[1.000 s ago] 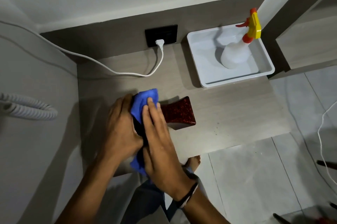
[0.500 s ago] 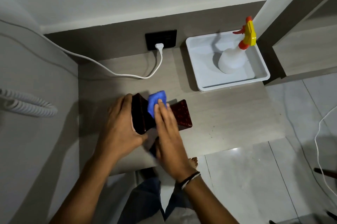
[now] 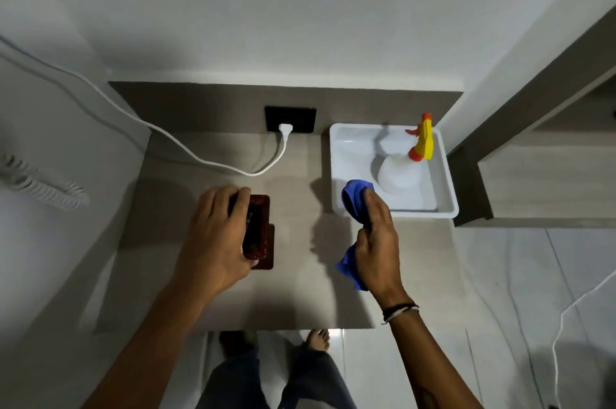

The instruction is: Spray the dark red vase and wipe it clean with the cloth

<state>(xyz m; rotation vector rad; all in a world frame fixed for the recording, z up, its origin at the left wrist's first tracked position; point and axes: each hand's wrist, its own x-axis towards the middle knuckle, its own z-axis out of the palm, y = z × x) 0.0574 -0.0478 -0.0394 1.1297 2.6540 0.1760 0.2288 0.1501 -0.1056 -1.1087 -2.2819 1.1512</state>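
The dark red speckled vase stands upright on the wooden counter, seen from above with its rectangular mouth facing me. My left hand grips it from the left side, fingers over its rim. My right hand is off to the right, apart from the vase, holding the bunched blue cloth near the front left corner of the white tray. A white spray bottle with a yellow and orange trigger head stands inside that tray.
A black wall socket with a white plug and cable sits behind the vase. A coiled white cord hangs at the left wall. The counter's front edge runs just above my feet on the tiled floor.
The vase went from lying on its side to standing upright in my left hand. My right hand lifted the cloth off the vase and moved right, toward the tray.
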